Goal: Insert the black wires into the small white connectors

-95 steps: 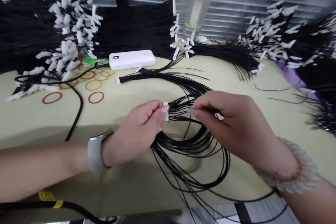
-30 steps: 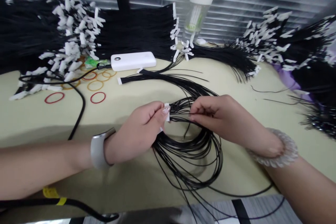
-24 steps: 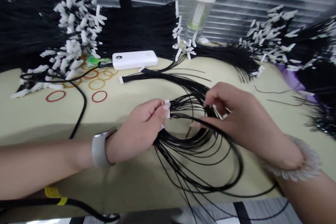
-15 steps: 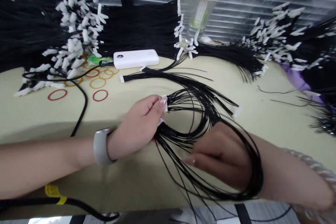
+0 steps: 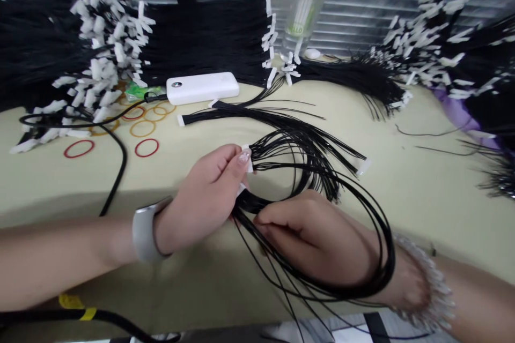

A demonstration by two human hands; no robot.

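My left hand (image 5: 209, 187) is closed around a white connector (image 5: 248, 161) of a black wire harness (image 5: 289, 144), thumb pressed on top. A second white connector end (image 5: 241, 189) shows just under the thumb, with more black wires fanning out from it. My right hand (image 5: 314, 241) is closed near that lower bunch, its fingertips at the wires beside the left hand. What exactly it pinches is partly hidden. A loop of black wires (image 5: 388, 246) passes over the back of the right hand. Another harness with white ends (image 5: 241, 112) lies on the table just behind.
A white power bank (image 5: 203, 88) with a black cable stands behind the hands. Red and yellow rubber bands (image 5: 147, 148) lie at left. Piles of black wires with white connectors (image 5: 108, 37) line the back, and a clear bottle (image 5: 308, 8) stands by the blinds.
My right hand has moved left, bringing its fingertips to the wires near my left hand. The wire loop now lies over the hand rather than the wrist. My left hand keeps its grip.
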